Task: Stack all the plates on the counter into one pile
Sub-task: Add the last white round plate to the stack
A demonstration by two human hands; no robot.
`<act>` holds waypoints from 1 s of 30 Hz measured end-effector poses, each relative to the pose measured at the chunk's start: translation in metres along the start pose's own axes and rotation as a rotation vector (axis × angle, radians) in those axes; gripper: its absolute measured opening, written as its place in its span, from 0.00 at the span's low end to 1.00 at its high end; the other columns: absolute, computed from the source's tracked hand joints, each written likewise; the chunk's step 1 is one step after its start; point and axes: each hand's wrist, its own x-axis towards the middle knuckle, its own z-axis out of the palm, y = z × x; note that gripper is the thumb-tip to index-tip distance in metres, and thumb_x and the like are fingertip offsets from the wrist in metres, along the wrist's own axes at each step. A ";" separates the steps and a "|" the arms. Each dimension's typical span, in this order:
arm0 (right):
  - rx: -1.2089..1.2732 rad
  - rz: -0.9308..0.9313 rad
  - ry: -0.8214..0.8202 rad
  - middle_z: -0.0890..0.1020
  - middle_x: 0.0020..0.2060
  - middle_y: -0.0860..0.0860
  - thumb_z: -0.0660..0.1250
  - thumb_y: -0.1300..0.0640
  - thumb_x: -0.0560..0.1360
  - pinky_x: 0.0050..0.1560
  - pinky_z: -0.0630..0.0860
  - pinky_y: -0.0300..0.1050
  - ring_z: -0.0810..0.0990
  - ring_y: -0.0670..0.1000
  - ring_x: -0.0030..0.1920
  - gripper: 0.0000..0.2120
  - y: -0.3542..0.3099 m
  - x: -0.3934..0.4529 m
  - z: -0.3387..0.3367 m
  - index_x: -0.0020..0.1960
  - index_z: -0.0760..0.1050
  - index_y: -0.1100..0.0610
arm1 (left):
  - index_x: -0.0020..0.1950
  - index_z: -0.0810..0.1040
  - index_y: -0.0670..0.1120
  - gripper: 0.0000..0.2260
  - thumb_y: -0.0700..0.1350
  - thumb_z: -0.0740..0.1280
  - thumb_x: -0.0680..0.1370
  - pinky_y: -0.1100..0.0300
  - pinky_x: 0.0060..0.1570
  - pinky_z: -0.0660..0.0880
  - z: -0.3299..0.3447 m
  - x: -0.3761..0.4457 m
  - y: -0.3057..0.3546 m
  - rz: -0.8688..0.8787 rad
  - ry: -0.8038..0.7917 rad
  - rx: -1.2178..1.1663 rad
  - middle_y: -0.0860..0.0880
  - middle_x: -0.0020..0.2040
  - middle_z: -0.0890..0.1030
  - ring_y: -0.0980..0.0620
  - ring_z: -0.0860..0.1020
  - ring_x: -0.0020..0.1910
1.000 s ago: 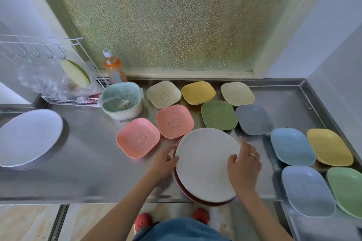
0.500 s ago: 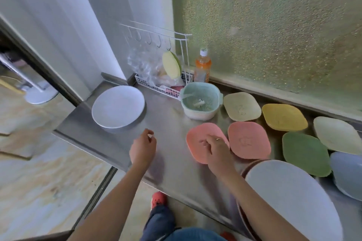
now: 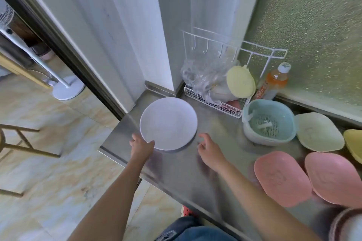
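A white round plate (image 3: 168, 123) lies flat at the left end of the steel counter (image 3: 186, 172). My left hand (image 3: 142, 146) grips its near-left rim, thumb on top of the edge. Just off the plate's near-right rim hovers my right hand (image 3: 207, 147), fingers loosely bent and holding nothing. Two pink plates (image 3: 282, 178) (image 3: 335, 178), a cream plate (image 3: 319, 132) and a yellow plate (image 3: 354, 143) lie to the right. A pile of round plates (image 3: 348, 227) shows partly at the bottom right corner.
A pale blue colander bowl (image 3: 268, 121) stands right of the white plate. Behind it are a white wire rack (image 3: 215, 101) with a plastic bag and a yellow-green lid, and an orange drink bottle (image 3: 274, 82). The counter ends just left of the plate, above tiled floor.
My view has swung left. Both hands left the pile of round plates and crossed the counter; my left hand now holds the white plate's rim and my right hand is beside it.
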 end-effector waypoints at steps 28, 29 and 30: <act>0.713 0.272 0.345 0.78 0.48 0.53 0.56 0.64 0.76 0.34 0.81 0.53 0.79 0.52 0.44 0.16 -0.010 -0.008 -0.029 0.56 0.66 0.44 | 0.53 0.74 0.42 0.07 0.43 0.65 0.76 0.63 0.33 0.74 0.034 -0.016 -0.011 -0.179 -0.536 -0.706 0.51 0.32 0.77 0.58 0.78 0.24; 0.663 0.239 0.374 0.79 0.48 0.52 0.57 0.62 0.75 0.38 0.81 0.58 0.79 0.53 0.45 0.17 -0.003 -0.016 -0.036 0.56 0.67 0.41 | 0.54 0.74 0.42 0.07 0.43 0.64 0.77 0.63 0.32 0.75 0.039 -0.021 -0.012 -0.171 -0.529 -0.697 0.51 0.32 0.77 0.58 0.77 0.23; 0.619 0.211 0.392 0.80 0.47 0.52 0.57 0.61 0.75 0.42 0.80 0.61 0.80 0.53 0.45 0.18 0.005 -0.026 -0.042 0.57 0.67 0.40 | 0.55 0.74 0.43 0.08 0.42 0.64 0.77 0.64 0.31 0.76 0.045 -0.027 -0.012 -0.153 -0.537 -0.669 0.51 0.33 0.78 0.58 0.77 0.24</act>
